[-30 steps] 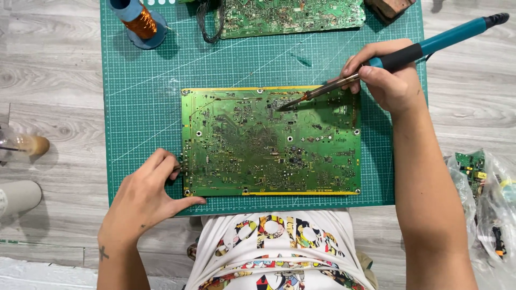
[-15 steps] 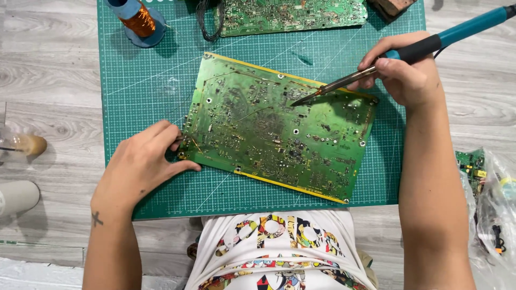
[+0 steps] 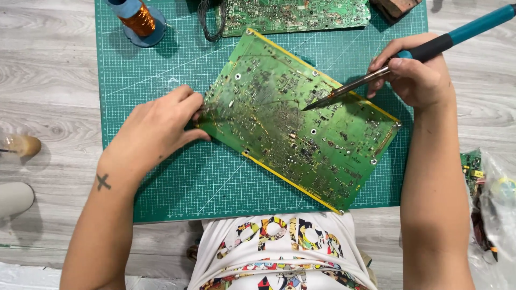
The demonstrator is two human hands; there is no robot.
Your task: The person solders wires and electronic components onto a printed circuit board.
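A large green circuit board (image 3: 290, 123) with a yellow border lies turned at an angle on a green cutting mat (image 3: 177, 177). My left hand (image 3: 158, 126) grips the board's left edge with its fingertips. My right hand (image 3: 419, 75) holds a soldering iron (image 3: 408, 56) with a teal and black handle. Its metal tip rests at the middle of the board.
A second green circuit board (image 3: 295, 13) and a black coil of wire (image 3: 209, 21) lie at the mat's top edge. A spool of copper wire (image 3: 137, 19) stands top left, and a brown block (image 3: 395, 6) sits top right. A clear bag of parts (image 3: 492, 209) lies at right on the wooden floor.
My left hand has turned the board clockwise, from square with the mat to steeply angled. The soldering iron has stayed over the board's middle.
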